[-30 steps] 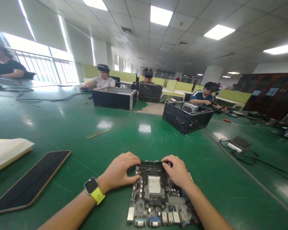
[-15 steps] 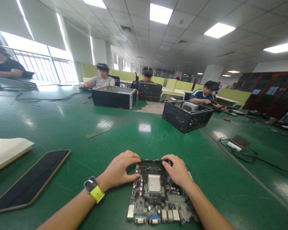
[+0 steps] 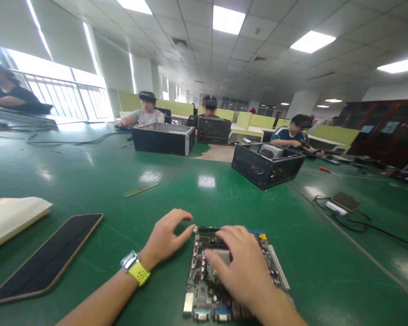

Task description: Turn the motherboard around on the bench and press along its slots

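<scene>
A motherboard (image 3: 199, 285) lies flat on the green table (image 3: 149, 253), its port side facing me. My left hand (image 3: 168, 235) is open beside the board's far left corner, its thumb tip near that corner and nothing in its grasp. Over the middle and right of the board, my right hand (image 3: 241, 267) is spread and slightly blurred, fingers apart. It partly hides the silver square processor (image 3: 223, 256). Whether the right fingers touch the board cannot be made out.
A phone (image 3: 51, 258) and a paper packet (image 3: 13, 219) lie at left, a thin stick (image 3: 142, 190) ahead. Farther back stand a closed case (image 3: 163, 139) and an open case (image 3: 267, 165). Cables (image 3: 353, 222) lie at right. Several people sit beyond.
My left hand has drawn back slightly left from the board's edge. My right hand has moved left and nearer, from the far right edge to over the processor, uncovering the board's right side.
</scene>
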{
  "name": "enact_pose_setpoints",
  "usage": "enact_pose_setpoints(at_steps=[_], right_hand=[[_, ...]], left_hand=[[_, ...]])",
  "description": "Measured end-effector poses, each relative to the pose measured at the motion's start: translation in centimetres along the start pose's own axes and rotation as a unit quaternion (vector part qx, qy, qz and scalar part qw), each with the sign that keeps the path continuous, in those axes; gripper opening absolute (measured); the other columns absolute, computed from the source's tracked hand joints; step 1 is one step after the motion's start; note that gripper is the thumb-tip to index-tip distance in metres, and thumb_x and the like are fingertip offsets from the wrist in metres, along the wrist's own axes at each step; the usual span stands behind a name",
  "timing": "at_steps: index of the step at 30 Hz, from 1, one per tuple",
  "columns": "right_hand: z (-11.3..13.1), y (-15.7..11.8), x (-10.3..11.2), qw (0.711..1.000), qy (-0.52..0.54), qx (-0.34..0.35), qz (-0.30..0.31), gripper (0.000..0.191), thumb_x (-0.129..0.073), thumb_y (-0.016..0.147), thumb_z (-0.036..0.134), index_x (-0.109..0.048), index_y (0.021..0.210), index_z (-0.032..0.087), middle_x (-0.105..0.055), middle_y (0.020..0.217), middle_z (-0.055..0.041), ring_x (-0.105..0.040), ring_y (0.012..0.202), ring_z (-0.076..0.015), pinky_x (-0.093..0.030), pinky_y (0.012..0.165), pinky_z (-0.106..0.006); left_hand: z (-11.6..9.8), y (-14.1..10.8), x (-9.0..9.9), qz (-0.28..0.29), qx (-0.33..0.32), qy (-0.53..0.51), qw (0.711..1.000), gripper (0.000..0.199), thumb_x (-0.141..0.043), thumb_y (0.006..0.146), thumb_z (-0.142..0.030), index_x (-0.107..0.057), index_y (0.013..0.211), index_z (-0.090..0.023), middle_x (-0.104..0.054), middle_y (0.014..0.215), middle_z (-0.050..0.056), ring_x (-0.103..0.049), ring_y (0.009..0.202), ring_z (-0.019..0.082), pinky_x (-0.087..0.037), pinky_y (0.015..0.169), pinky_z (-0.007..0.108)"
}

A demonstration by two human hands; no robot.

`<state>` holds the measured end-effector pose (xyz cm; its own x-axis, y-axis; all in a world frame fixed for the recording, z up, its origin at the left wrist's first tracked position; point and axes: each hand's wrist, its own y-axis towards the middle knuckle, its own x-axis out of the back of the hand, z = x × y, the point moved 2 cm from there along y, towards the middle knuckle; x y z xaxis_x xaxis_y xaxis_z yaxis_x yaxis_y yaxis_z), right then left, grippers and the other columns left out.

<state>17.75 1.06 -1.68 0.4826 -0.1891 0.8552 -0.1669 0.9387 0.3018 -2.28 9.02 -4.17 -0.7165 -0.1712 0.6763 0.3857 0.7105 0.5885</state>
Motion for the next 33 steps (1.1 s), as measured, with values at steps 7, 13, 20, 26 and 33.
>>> enact_pose_setpoints(at_steps=[7, 13, 20, 26, 33], right_hand=[[4.4, -3.2, -5.0, 0.989, -0.043, -0.024, 0.139, 0.094, -0.048, 0.072, 0.073, -0.038, 0.142, 0.012, -0.029, 0.148, -0.0217, -0.016, 0.137, -0.0459, -0.009, 0.107, -0.066], [0.8, -1.0, -3.9, 0.987, -0.060, -0.019, 0.149, 0.079, -0.055, 0.075, 0.058, -0.039, 0.141, 0.018, -0.031, 0.148, -0.0185, -0.022, 0.137, -0.0410, -0.014, 0.108, -0.061], [-10.3, 3.5, 1.2, 0.962, -0.209, -0.172, -0.034, 0.041, -0.049, 0.084, 0.045, -0.065, 0.114, 0.023, -0.058, 0.123, -0.0133, -0.048, 0.115, -0.0333, -0.037, 0.093, -0.048], [-14.5, 3.8, 3.3, 0.938, -0.230, -0.257, -0.039, 0.029, -0.042, 0.088, 0.035, -0.069, 0.087, 0.022, -0.066, 0.096, -0.0091, -0.060, 0.087, -0.0228, -0.040, 0.069, -0.031], [-9.4, 3.3, 2.0, 0.969, -0.197, -0.149, 0.022, 0.027, -0.047, 0.083, 0.033, -0.068, 0.072, 0.019, -0.069, 0.078, -0.0078, -0.061, 0.072, -0.0186, -0.034, 0.059, -0.026]], left_hand=[[0.1, 0.2, 0.3, -0.035, 0.001, 0.044, 0.998, 0.016, -0.052, 0.089, -0.032, -0.061, 0.091, -0.018, -0.063, 0.083, 0.003, -0.060, 0.078, 0.019, -0.048, 0.072, 0.031], [0.4, 0.0, 0.2, -0.023, 0.001, 0.046, 0.999, 0.017, -0.052, 0.089, -0.032, -0.060, 0.093, -0.019, -0.063, 0.082, 0.003, -0.060, 0.077, 0.018, -0.048, 0.071, 0.030], [0.8, -0.1, 0.0, -0.015, 0.006, 0.053, 0.998, 0.019, -0.052, 0.089, -0.034, -0.061, 0.096, -0.020, -0.063, 0.081, 0.002, -0.061, 0.075, 0.017, -0.048, 0.069, 0.029], [0.9, -0.1, -0.2, -0.009, 0.003, 0.054, 0.998, 0.020, -0.052, 0.089, -0.035, -0.061, 0.096, -0.019, -0.063, 0.081, 0.002, -0.061, 0.073, 0.017, -0.048, 0.069, 0.030], [0.3, 0.0, -0.3, 0.011, -0.016, 0.050, 0.999, 0.016, -0.052, 0.089, -0.031, -0.063, 0.092, -0.020, -0.064, 0.080, 0.002, -0.060, 0.072, 0.017, -0.048, 0.068, 0.030]])
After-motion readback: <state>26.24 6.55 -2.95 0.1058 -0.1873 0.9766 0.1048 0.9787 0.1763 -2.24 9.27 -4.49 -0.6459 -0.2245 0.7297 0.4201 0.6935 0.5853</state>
